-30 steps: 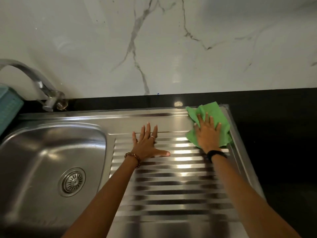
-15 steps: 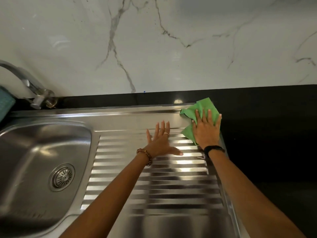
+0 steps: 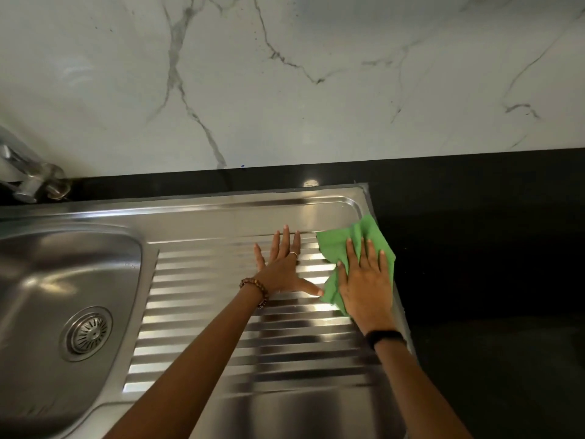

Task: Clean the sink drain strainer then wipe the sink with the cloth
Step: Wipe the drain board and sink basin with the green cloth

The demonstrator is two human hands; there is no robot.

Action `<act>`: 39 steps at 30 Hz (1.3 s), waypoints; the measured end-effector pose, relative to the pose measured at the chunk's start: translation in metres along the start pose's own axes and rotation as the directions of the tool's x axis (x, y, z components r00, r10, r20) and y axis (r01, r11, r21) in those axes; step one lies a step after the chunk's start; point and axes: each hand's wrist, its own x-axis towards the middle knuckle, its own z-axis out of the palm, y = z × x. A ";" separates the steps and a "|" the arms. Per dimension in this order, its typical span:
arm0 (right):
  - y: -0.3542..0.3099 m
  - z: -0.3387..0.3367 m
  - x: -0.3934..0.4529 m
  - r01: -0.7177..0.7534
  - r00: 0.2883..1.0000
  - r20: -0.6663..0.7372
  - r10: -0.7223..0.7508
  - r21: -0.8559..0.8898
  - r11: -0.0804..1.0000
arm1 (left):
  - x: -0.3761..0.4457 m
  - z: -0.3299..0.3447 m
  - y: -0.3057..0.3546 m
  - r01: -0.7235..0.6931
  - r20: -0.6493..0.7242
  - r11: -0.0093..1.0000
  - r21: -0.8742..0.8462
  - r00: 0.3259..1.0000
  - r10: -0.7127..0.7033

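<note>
On the steel drainboard, wiping is underway.
Drain strainer sits seated in the basin at left; left hand rests flat, fingers spread; right hand, fingers extended, presses the green cloth at the right edge. Next likely needs strokes leftward toward the basin.

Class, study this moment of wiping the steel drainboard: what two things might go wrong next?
The crumpled green cloth already overhangs the ribbed steel drainboard's right edge, so the right hand may push grime onto the black countertop. The flat left hand touches the drainboard and may smudge it.
</note>
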 end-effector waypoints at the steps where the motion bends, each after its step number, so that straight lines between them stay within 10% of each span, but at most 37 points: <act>1: 0.000 0.000 0.017 0.005 1.000 0.007 -0.005 -0.017 1.000 | 0.001 0.000 0.000 0.006 0.004 1.000 0.005 1.000 -0.006; 13: -0.003 -0.005 0.025 0.072 0.997 0.041 -0.071 -0.035 0.997 | -0.005 -0.006 0.006 0.024 0.000 1.000 -0.015 1.000 -0.024; 25: -0.008 -0.003 0.006 0.022 1.000 -0.012 -0.023 -0.029 0.999 | -0.057 0.013 -0.037 -0.054 -0.288 0.994 -0.096 0.957 0.024; 33: -0.058 0.005 0.020 -0.074 0.993 -0.076 0.095 0.246 0.967 | -0.135 0.018 -0.143 0.259 -0.390 0.891 -0.372 0.828 -0.403; 39: -0.163 0.020 0.014 0.127 0.992 -0.029 -0.124 0.274 0.953 | -0.155 0.013 -0.164 0.141 -0.411 0.809 -0.570 0.804 -0.430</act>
